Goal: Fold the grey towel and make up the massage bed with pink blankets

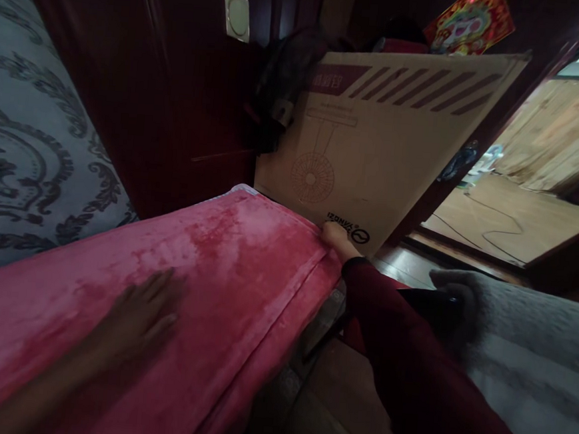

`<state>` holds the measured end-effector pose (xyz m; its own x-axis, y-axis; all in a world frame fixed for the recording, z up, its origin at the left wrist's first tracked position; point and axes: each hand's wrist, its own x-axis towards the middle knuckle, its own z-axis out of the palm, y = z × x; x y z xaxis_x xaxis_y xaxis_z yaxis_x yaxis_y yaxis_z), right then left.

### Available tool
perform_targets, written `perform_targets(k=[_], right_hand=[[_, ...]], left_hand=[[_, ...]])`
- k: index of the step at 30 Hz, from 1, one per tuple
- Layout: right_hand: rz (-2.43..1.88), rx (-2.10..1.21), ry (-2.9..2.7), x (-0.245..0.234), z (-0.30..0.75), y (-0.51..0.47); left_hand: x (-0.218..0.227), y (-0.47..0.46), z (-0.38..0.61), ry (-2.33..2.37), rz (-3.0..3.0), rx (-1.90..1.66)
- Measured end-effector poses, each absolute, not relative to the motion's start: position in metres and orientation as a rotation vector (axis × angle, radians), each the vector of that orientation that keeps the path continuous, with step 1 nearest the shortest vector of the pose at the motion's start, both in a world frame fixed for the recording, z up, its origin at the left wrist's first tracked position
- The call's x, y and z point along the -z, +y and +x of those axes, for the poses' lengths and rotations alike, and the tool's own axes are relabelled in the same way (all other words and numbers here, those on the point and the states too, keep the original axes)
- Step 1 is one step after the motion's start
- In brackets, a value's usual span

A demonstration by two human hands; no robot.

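Note:
A pink plush cover [245,267] is spread over a long raised surface, perhaps a bed or bench. Its top is mottled lighter and darker, and a seam or fold runs along its right side. My left hand [149,309], slightly blurred, is open over the cover with its fingers stretched out. At the far right corner my right hand [338,239] is closed on the cover's edge, with most of its fingers hidden. A whitish edge [243,188] shows at the cover's far end.
A large cardboard box [364,156] with a fan drawing stands beyond the cover, and dark fabric [288,76] hangs at its left. Patterned wallpaper [19,149] borders the left. Grey fleecy fabric [526,329] lies at right. A doorway shows a floor with a cable [504,227].

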<state>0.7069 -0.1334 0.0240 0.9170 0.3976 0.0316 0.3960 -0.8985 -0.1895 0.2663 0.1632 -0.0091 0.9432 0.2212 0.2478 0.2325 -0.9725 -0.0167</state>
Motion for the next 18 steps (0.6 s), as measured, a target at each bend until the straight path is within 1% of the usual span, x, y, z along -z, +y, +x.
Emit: perform_targets(k=[2,7,11,18], right_hand=[[-2.887,0.051,-0.599,-0.028,0.701,-0.134],[-2.856,0.163,-0.574,-0.034,0.698,-0.136],[-2.872,0.08,-0.61,-0.023,0.699,-0.137],[-2.931,-0.012,-0.599,-0.006,0.704,-0.131]], left_hand=[[0.013,0.148,0.282,-0.289,-3.08,0.332],[0.032,0.125,0.293,-0.128,-3.068,0.461],[0.045,0.111,0.293,-0.1,-2.962,0.546],[0.049,0.11,0.293,-0.067,-2.885,0.607]])
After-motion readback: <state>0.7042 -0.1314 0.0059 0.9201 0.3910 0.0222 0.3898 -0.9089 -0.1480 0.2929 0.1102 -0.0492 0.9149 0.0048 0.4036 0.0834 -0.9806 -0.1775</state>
